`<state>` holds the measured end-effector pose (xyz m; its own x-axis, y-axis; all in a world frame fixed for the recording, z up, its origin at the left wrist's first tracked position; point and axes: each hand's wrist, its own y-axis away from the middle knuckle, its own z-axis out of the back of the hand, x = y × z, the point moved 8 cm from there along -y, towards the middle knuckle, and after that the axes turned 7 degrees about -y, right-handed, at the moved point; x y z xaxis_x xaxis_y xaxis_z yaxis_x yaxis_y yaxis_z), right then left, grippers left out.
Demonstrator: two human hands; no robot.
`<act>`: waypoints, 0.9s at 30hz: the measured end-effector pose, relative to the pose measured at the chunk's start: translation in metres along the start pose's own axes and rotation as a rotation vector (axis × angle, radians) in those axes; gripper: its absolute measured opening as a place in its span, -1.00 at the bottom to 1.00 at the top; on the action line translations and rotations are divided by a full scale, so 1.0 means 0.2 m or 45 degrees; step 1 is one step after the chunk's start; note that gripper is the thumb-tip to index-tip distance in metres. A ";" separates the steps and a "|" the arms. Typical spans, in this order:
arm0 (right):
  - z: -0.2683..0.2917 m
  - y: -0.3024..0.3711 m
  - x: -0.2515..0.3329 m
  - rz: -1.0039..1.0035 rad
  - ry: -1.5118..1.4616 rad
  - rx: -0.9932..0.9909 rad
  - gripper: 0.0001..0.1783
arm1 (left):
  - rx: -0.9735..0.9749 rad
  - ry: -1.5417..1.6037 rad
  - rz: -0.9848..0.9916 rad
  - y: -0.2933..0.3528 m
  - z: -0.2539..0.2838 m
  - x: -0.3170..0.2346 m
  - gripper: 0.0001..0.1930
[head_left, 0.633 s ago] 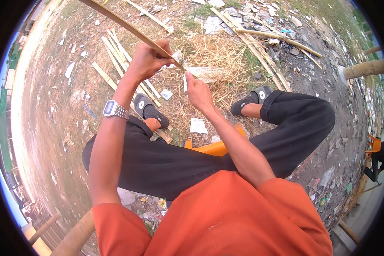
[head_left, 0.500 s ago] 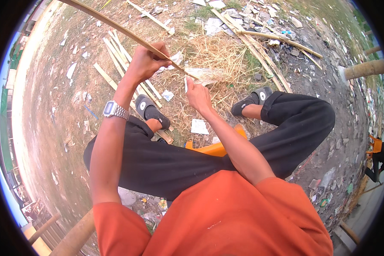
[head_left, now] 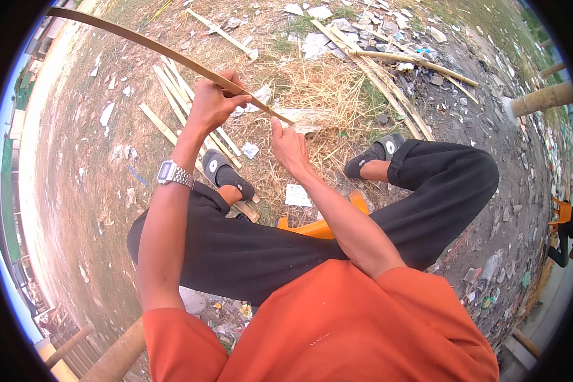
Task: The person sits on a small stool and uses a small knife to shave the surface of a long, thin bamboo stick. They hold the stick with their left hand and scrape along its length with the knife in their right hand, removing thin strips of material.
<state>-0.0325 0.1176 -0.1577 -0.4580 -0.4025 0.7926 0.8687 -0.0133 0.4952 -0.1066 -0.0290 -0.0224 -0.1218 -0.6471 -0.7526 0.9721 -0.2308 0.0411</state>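
Observation:
A long, thin bamboo strip (head_left: 153, 44) slants from the upper left down to the middle, its near end between my two hands. My left hand (head_left: 216, 102) is closed on the strip, pinching it between thumb and fingers a short way from that end. Just beyond, my right hand (head_left: 290, 148) is closed at the strip's end, the thumb raised against its underside. What the right fingers wrap round is hidden. A small notch or curl shows on the strip above the right thumb.
Dry straw and shavings (head_left: 328, 83) lie on the ground ahead. Split bamboo pieces (head_left: 172, 89) are at the left, and longer poles (head_left: 388, 83) at the far right. My feet in grey sandals (head_left: 226, 172) flank an orange plastic seat (head_left: 315, 229). Upright bamboo posts (head_left: 544, 99) stand right.
The strip has swung lower and further left at its far end. My right hand has shifted slightly left and down along it; my left hand has moved a little.

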 end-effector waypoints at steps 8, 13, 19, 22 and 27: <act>0.03 -0.10 -0.51 -0.141 -0.049 -0.261 -0.11 | -0.011 -0.029 -0.065 -0.02 -0.03 -0.08 -0.84; 0.06 -0.06 0.02 0.137 -0.241 -0.204 -0.10 | -0.026 -0.058 0.006 -0.04 -0.02 -0.05 -0.85; -0.02 -0.23 -0.30 -0.076 -0.120 -0.162 -0.10 | -0.033 -0.113 0.028 -0.05 -0.03 -0.10 -0.84; 0.02 -0.10 -0.08 0.075 -0.179 -0.082 -0.09 | -0.018 -0.091 0.036 -0.02 -0.04 -0.09 -0.83; 0.01 -0.26 -0.28 -0.072 -0.117 -0.164 -0.10 | -0.005 -0.076 0.041 -0.07 -0.06 -0.09 -0.83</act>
<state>-0.0520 0.1432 -0.2276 -0.5170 -0.3125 0.7969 0.8554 -0.1533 0.4948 -0.1162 -0.0062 -0.0172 -0.1019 -0.6967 -0.7101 0.9765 -0.2062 0.0622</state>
